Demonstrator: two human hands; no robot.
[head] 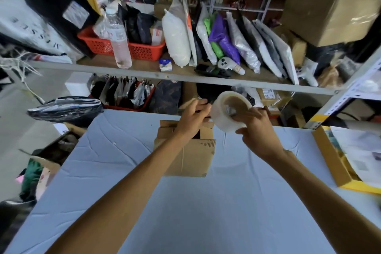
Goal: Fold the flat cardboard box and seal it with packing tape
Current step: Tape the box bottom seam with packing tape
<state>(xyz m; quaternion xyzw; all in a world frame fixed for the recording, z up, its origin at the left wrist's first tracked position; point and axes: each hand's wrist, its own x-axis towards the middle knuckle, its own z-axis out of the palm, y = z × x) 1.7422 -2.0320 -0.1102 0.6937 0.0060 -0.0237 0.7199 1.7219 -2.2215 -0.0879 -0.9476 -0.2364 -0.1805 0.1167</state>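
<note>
Head view shows the person leaning over a pale-covered surface, with cluttered shelving behind it.

Furthest left of the action, the left hand reaches over the far top of the cardboard box, its fingertips pinched together at the edge of the tape roll. They appear to be nipping the loose tape end, though the clear film is too faint and blurred to confirm.

The box sits in the middle of the surface, roughly folded up, with its top flaps ragged and a dark gap between them; the left forearm crosses in front of it.

To the right, the right hand is closed around the roll, fingers pushed through the core, holding it raised above the far right corner of the box.

Several things could go wrong from here:
- Nothing is pressing on the flaps, so they may spring apart as the tape comes down, and the seam would be sealed with a gap.
- Clear tape drawn out in the air can fold back and stick to itself or to the fingers.
- With neither hand steadying it, the light box may slide on the smooth cover once tape is pulled across it.
</note>
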